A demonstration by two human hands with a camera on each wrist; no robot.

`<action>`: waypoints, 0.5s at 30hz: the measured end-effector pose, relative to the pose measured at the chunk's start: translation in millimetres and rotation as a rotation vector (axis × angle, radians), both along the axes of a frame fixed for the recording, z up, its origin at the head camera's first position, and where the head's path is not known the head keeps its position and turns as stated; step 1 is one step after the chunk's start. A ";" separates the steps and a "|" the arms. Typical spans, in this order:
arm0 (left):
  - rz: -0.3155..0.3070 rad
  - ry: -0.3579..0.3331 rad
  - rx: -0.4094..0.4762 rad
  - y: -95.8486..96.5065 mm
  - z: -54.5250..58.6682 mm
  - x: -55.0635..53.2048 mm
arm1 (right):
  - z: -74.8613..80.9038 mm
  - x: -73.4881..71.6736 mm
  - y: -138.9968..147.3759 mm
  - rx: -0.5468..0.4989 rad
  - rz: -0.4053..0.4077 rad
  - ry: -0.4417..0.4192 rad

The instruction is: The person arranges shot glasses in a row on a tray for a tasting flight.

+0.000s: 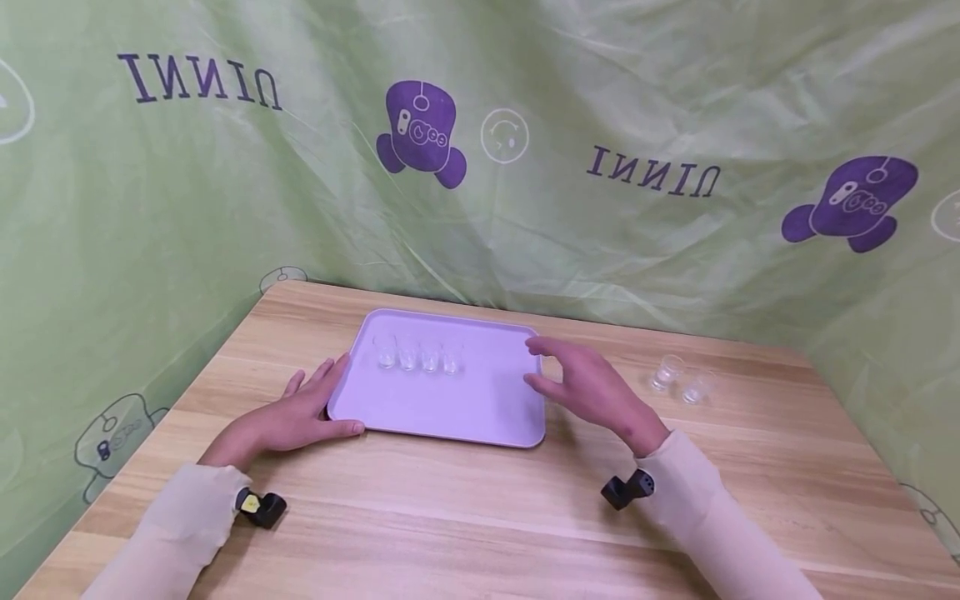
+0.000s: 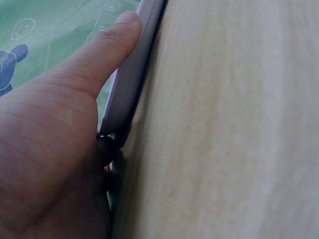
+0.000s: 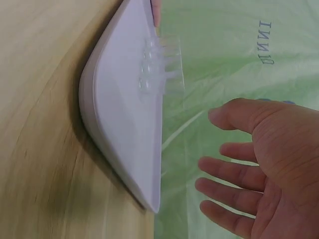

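Nearest, the left hand, spread, touches the purple tray on the counter at 8 o'clock; the right hand, also spread, hovers at 3, two clear cups beyond; four more cups stand inside toward 10.

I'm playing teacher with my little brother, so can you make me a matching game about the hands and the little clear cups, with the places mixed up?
Things:
1. Left hand
2. Right hand
3. Four clear cups
4. Two clear cups

Places:
A. On the wooden table, beyond the right side of the purple tray
B. Raised near the tray's right side, holding nothing
C. In a row on the tray
D. Touching the tray at its near left corner

Right pairs: 1-D, 2-B, 3-C, 4-A
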State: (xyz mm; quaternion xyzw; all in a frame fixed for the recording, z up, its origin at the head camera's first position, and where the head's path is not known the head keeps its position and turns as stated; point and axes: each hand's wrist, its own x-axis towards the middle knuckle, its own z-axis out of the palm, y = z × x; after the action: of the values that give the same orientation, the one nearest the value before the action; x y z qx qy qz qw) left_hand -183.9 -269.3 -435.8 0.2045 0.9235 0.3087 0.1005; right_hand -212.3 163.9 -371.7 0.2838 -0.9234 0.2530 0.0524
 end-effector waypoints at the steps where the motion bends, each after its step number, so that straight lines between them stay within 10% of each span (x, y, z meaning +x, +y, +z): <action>1: 0.000 -0.001 0.000 0.0 0.1 -0.1 | 0.6 0.5 3.9 -0.002 -0.010 0.000; 15: 0.007 0.000 -0.005 1.3 0.7 2.1 | -1.2 5.2 55.8 -0.028 -0.129 -0.031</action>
State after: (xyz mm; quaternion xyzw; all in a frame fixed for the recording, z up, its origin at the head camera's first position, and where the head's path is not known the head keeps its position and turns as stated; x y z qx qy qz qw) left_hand -181.8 -267.9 -435.1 0.2010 0.9249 0.3069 0.1000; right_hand -207.1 219.7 -372.9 0.2187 -0.9368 0.2666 0.0581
